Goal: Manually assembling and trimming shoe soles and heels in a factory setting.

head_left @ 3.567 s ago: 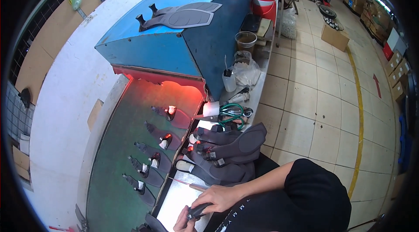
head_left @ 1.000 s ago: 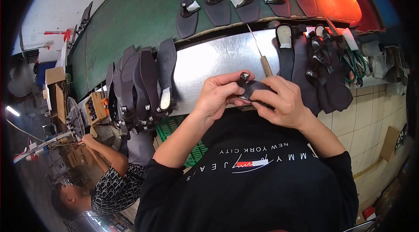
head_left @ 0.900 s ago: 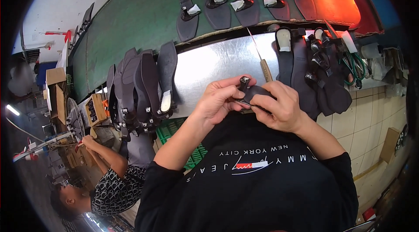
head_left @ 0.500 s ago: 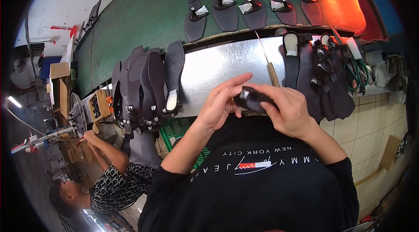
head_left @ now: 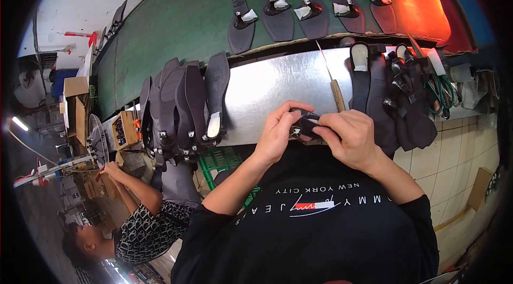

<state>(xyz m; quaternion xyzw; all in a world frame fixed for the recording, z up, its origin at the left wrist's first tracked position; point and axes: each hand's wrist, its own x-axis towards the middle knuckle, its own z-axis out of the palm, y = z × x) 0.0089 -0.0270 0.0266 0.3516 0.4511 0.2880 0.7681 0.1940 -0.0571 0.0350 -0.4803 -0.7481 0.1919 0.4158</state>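
Note:
Close to my body, at the near edge of a metal work surface, I hold a glossy black sandal strap [head_left: 305, 123] with a small shiny metal-coloured fitting on it. My left hand [head_left: 279, 132] is closed round its left end, thumb and forefinger pinching it. My right hand [head_left: 350, 137] grips the other end between thumb and curled fingers. Part of the strap is hidden by my fingers. Just beyond my right hand lies an awl-like tool [head_left: 336, 94] with a wooden handle and a long thin metal shaft.
Dark sandal soles [head_left: 187, 94] are piled left of the metal surface [head_left: 267, 86]. More soles and straps [head_left: 395, 91] lie right. Beyond, a green conveyor belt [head_left: 176, 22] carries several sandals [head_left: 312, 17] toward an orange glow [head_left: 417, 1]. A co-worker [head_left: 141, 225] sits at left, near a fan [head_left: 98, 137].
My left hand has closed more tightly round the strap, its fingers now curled over it. The strap has turned, bringing its metal fitting into view. My right hand keeps its grip.

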